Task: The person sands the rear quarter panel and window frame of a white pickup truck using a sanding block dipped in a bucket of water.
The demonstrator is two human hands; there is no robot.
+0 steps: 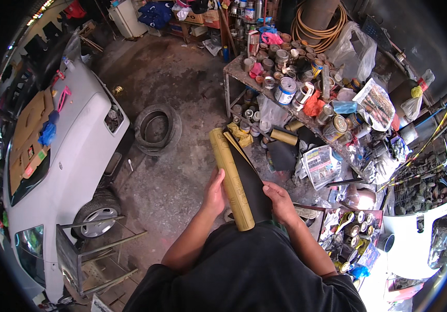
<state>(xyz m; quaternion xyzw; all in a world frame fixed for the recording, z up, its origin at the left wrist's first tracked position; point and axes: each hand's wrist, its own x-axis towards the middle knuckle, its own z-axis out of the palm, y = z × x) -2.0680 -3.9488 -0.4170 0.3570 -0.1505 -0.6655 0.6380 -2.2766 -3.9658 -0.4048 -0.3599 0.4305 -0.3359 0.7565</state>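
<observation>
- Holding a tan roll (232, 179) in front of the torso, over the floor (176, 182): fingers of the left hand (214, 192) wrap its side; those of the right hand (279, 203) pinch the edge of its loose black sheet (252, 190).
- Risk, my judgement: a slack left grip could let the roll spin or drop; an uneven right pull could crease the sheet.
- Cluttered surface (235, 64) ahead, to the right: paint cans (286, 91), rags, plastic bags.
- Left: pale car (75, 114), loose tyre (157, 130) on stained concrete.
</observation>
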